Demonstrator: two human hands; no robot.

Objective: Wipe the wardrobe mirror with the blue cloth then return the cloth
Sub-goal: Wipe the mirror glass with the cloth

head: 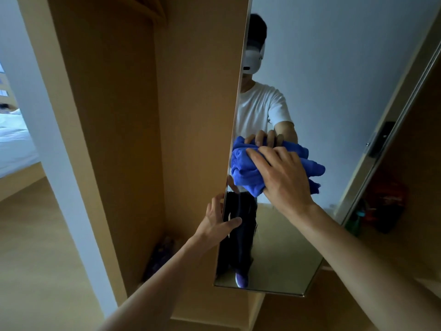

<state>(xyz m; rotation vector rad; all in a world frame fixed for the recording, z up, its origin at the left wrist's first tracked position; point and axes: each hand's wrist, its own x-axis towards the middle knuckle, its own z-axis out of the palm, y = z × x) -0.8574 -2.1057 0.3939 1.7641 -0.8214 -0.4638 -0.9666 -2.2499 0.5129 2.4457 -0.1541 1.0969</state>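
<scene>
The tall wardrobe mirror (334, 91) hangs on an opened door panel and reflects a person in a white shirt. A bunched blue cloth (243, 168) lies against the glass near its left edge, at mid height. My right hand (281, 175) presses on the cloth with spread, fairly straight fingers; whether the thumb curls under the fabric is hidden. My left hand (219, 220) grips the mirror's left edge (226, 187) below the cloth, thumb on the glass side and fingers behind the panel.
An open wooden wardrobe compartment (124, 115) stands left of the mirror, with a dark bundle (162, 254) on its floor. A white wall edge and a bed (14, 144) lie at far left. Red and green items (381, 211) sit in the compartment at right.
</scene>
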